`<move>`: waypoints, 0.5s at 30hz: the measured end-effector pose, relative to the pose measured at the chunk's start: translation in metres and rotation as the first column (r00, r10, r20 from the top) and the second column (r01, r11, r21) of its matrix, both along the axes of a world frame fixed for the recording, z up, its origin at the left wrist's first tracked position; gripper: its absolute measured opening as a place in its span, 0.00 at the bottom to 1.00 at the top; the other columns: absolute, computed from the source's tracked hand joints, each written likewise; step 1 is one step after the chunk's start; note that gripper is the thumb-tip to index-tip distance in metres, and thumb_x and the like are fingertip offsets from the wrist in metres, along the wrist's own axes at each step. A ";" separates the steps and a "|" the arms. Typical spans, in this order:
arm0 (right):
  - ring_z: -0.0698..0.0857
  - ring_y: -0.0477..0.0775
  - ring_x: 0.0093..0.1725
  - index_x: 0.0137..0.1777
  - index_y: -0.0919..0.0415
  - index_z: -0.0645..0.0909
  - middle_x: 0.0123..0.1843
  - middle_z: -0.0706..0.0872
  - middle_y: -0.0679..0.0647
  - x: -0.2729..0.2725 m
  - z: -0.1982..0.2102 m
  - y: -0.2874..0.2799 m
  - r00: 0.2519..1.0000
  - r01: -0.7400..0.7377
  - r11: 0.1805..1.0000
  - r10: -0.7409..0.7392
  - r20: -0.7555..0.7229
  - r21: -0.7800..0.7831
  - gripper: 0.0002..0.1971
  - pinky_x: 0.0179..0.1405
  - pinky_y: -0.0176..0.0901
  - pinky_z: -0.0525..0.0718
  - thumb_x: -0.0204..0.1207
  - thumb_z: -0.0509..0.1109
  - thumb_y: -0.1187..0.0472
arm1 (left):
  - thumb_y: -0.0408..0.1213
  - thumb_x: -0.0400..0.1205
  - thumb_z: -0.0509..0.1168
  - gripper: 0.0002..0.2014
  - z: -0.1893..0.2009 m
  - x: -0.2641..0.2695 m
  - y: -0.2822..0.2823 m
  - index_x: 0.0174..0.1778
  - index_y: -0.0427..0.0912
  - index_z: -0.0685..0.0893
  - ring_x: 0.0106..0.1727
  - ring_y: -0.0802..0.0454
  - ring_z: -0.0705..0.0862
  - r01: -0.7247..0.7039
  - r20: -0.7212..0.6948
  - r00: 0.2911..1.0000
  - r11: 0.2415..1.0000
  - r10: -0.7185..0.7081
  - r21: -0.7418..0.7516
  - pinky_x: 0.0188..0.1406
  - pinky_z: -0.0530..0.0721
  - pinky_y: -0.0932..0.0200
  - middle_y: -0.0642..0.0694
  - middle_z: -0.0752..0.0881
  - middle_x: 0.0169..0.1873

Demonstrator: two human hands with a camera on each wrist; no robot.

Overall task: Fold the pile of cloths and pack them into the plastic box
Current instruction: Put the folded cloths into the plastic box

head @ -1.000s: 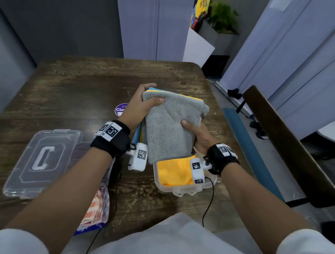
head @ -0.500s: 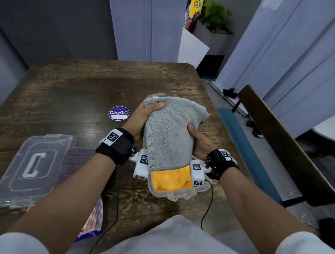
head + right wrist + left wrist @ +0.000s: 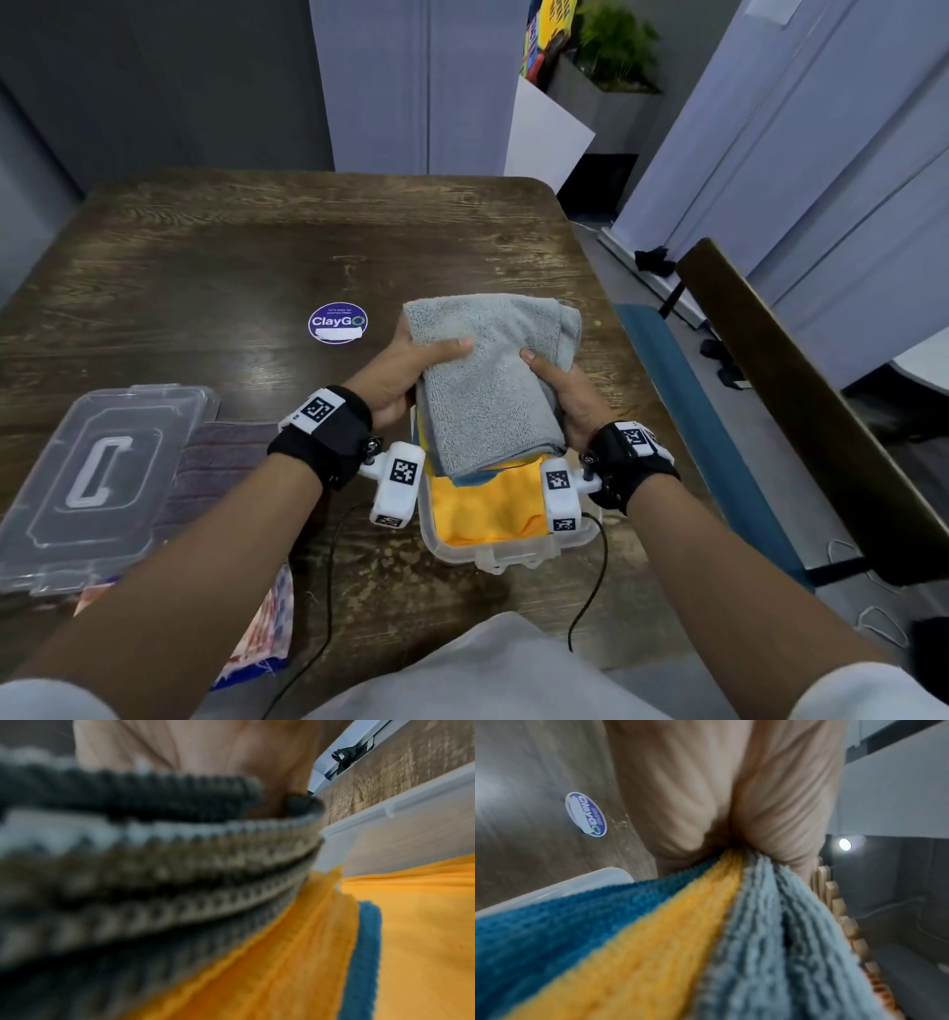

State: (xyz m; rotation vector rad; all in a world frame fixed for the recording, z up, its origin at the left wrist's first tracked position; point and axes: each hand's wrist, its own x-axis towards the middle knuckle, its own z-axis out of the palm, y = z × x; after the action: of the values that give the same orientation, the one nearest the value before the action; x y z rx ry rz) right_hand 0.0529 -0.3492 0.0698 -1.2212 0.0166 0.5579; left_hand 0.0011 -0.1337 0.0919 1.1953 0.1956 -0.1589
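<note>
Head view: the left hand (image 3: 405, 375) and right hand (image 3: 565, 398) clasp a folded stack of cloths (image 3: 488, 390), grey on top, thumbs over it, its lower end inside the plastic box (image 3: 506, 557) by the counter's (image 3: 231, 267) near edge, over a yellow cloth (image 3: 482, 509). The lid (image 3: 97, 478) lies at the left edge. Left wrist view: the left hand pinches blue, yellow and grey layers. Right wrist view: blurred; the palm seems pressed against grey folds
</note>
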 end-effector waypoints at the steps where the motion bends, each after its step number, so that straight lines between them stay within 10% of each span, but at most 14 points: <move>1: 0.87 0.64 0.66 0.71 0.62 0.80 0.66 0.88 0.63 0.000 0.002 -0.001 1.000 0.002 1.000 -0.002 -0.005 -0.008 0.18 0.64 0.58 0.87 0.82 0.71 0.62 | 0.34 0.68 0.84 0.46 0.000 0.001 -0.001 0.80 0.40 0.66 0.69 0.40 0.85 0.008 0.016 1.000 0.999 -0.008 0.037 0.70 0.82 0.36 0.37 0.84 0.70; 7: 0.85 0.63 0.70 0.75 0.59 0.77 0.70 0.86 0.62 -0.010 0.003 -0.012 0.984 -0.119 0.993 0.119 -0.131 0.008 0.35 0.63 0.57 0.87 0.72 0.79 0.44 | 0.18 0.77 0.72 0.36 0.014 0.005 -0.012 0.78 0.39 0.65 0.66 0.39 0.86 -0.009 0.076 0.997 0.993 0.000 0.116 0.60 0.88 0.44 0.33 0.81 0.70; 12: 0.87 0.59 0.65 0.75 0.50 0.76 0.71 0.85 0.59 -0.015 0.008 -0.016 0.988 -0.071 0.997 0.070 -0.140 -0.002 0.41 0.61 0.61 0.87 0.77 0.44 0.23 | 0.20 0.77 0.72 0.35 0.035 0.007 -0.021 0.79 0.38 0.67 0.66 0.37 0.86 0.078 0.120 0.989 0.996 -0.084 0.053 0.60 0.88 0.43 0.33 0.82 0.69; 15: 0.83 0.57 0.50 0.71 0.43 0.75 0.68 0.82 0.63 -0.019 -0.016 -0.044 0.985 0.067 0.908 -0.125 -0.116 -0.414 0.12 0.57 0.54 0.82 0.91 0.56 0.50 | 0.27 0.75 0.71 0.29 0.047 0.005 -0.018 0.74 0.39 0.74 0.60 0.41 0.89 0.100 0.116 0.988 0.995 -0.099 0.001 0.53 0.89 0.47 0.39 0.88 0.61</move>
State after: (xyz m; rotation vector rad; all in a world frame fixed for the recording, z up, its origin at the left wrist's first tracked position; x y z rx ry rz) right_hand 0.0334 -0.3931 0.0537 -1.5778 0.3268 0.5693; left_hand 0.0059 -0.1516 0.1392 1.2064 0.0333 -0.1766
